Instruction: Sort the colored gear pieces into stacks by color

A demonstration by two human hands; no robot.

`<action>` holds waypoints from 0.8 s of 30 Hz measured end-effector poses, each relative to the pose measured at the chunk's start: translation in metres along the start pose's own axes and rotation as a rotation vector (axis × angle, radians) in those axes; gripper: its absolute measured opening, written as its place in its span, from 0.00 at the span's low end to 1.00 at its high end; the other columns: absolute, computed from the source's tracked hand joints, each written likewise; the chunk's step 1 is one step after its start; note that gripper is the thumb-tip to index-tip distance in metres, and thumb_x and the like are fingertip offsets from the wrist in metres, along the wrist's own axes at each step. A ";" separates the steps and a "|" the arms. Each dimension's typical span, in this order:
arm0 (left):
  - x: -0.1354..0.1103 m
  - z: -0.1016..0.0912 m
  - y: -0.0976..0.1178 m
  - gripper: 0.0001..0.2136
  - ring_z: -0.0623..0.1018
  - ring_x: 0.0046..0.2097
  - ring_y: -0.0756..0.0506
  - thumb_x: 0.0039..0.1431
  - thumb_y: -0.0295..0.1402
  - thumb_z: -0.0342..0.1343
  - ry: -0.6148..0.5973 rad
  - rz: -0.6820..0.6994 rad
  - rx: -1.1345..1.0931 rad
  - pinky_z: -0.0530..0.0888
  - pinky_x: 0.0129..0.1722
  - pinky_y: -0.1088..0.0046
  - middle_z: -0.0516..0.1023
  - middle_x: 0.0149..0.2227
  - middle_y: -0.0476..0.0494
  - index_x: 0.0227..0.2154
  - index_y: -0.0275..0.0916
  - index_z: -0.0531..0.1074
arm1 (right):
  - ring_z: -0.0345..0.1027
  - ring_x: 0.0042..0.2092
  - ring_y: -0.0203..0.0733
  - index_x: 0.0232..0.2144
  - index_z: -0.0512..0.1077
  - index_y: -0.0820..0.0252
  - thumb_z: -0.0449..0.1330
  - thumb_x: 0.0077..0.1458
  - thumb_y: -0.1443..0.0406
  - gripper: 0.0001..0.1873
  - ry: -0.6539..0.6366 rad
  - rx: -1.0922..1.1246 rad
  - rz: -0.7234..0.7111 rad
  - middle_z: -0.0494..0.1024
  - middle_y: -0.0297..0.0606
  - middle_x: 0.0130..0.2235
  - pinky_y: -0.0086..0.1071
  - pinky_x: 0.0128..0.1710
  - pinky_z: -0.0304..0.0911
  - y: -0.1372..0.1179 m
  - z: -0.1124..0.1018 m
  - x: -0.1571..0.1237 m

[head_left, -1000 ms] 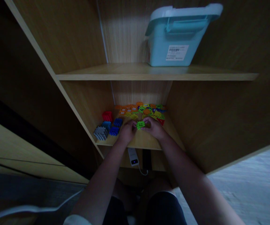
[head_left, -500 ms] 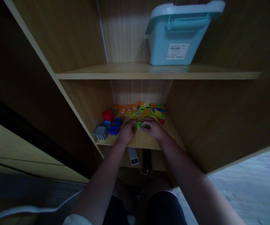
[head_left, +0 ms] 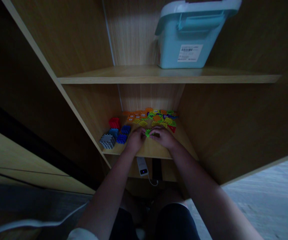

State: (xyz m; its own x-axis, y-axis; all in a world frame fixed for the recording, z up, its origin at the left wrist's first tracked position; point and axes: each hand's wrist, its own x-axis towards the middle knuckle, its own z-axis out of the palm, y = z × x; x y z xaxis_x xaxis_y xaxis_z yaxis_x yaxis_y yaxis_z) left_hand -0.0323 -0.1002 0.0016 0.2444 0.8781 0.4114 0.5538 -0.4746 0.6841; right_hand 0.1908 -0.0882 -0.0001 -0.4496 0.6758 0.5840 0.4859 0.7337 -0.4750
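Note:
Between my two hands, just over the middle shelf, is a small green interlocking toy piece (head_left: 147, 133) with a notched outline. My left hand (head_left: 136, 138) pinches its left side, and my right hand (head_left: 163, 136) pinches the right side. Behind them lie loose notched pieces: orange ones (head_left: 137, 115), yellow ones (head_left: 143, 123) and a red triangular one (head_left: 172, 128). Left of my left hand sit stacked pieces: a blue stack (head_left: 121, 138), another blue stack (head_left: 126, 129), a light blue stack (head_left: 113, 132), a red stack (head_left: 114, 123) and a grey stack (head_left: 107, 141).
On the upper shelf (head_left: 129, 79) stands a light blue lidded bin (head_left: 184, 40) with a label. Below the middle shelf, a white power bank (head_left: 142, 165) with a cable lies beside a dark flat object (head_left: 156, 169). Wooden side panels (head_left: 224, 130) enclose the shelves.
Both hands stay at the green piece with almost no movement. The view has shifted very slightly, and the stacks and loose pieces lie as before.

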 end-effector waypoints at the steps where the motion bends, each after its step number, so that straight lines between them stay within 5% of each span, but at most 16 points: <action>1: 0.000 0.000 0.001 0.12 0.84 0.45 0.44 0.60 0.19 0.60 -0.004 -0.006 -0.002 0.79 0.49 0.67 0.84 0.41 0.44 0.44 0.40 0.75 | 0.78 0.47 0.46 0.40 0.83 0.50 0.69 0.64 0.65 0.03 -0.004 0.001 -0.003 0.86 0.37 0.43 0.41 0.52 0.69 0.000 0.000 0.000; 9: 0.000 -0.002 0.003 0.12 0.83 0.45 0.43 0.60 0.19 0.60 -0.003 -0.007 0.032 0.78 0.49 0.67 0.85 0.41 0.44 0.44 0.41 0.76 | 0.77 0.50 0.47 0.44 0.81 0.52 0.66 0.67 0.60 0.06 0.029 -0.107 0.039 0.84 0.39 0.45 0.41 0.54 0.69 -0.003 0.000 0.000; 18: 0.001 -0.001 0.001 0.11 0.83 0.44 0.43 0.60 0.20 0.60 -0.003 -0.016 0.032 0.78 0.49 0.66 0.84 0.41 0.44 0.43 0.40 0.75 | 0.74 0.55 0.57 0.49 0.80 0.66 0.48 0.74 0.62 0.21 0.257 -0.738 0.716 0.81 0.57 0.52 0.46 0.56 0.65 0.002 -0.009 -0.005; 24: 0.000 -0.001 0.002 0.11 0.82 0.42 0.44 0.60 0.20 0.60 0.008 -0.021 0.011 0.78 0.47 0.67 0.83 0.40 0.44 0.43 0.40 0.75 | 0.74 0.54 0.66 0.46 0.82 0.67 0.50 0.71 0.63 0.21 0.324 -0.781 0.751 0.82 0.65 0.48 0.57 0.54 0.67 0.017 -0.002 -0.014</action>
State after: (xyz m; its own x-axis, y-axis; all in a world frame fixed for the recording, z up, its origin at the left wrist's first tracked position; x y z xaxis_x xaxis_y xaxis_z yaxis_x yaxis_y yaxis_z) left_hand -0.0320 -0.1008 0.0031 0.2266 0.8873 0.4016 0.5675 -0.4554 0.6860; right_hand 0.2071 -0.0852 -0.0151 0.3142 0.7935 0.5212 0.9374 -0.1727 -0.3023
